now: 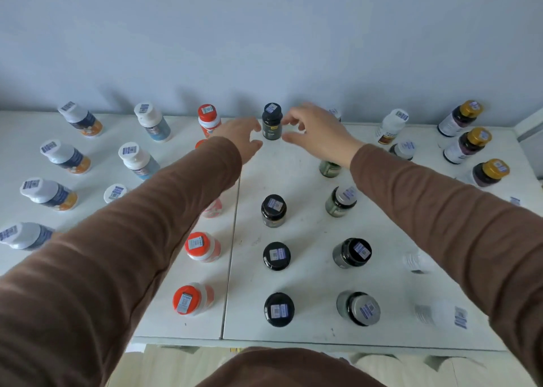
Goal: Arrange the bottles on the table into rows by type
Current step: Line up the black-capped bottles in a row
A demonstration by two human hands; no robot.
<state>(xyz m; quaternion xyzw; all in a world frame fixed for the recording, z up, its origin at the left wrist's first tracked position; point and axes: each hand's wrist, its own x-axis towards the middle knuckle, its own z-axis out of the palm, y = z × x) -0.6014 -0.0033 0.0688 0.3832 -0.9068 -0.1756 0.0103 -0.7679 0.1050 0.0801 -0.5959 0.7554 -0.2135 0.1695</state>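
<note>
- Blocking the orange-capped bottles (pixel 202 247) at 9 o'clock, the left sleeve (pixel 126 239) hides two.
- Blurred white bottles (pixel 440 313) fade at 4 o'clock.
- At 12 o'clock, left hand (pixel 241 138) and right hand (pixel 317 134), loosely spread, flank the far black bottle (pixel 272 121); neither grasps it.

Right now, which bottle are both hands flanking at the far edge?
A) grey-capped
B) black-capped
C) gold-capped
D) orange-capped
B: the left hand and right hand sit open on either side of the black-capped bottle at the far end of the black row, neither gripping it.
</note>
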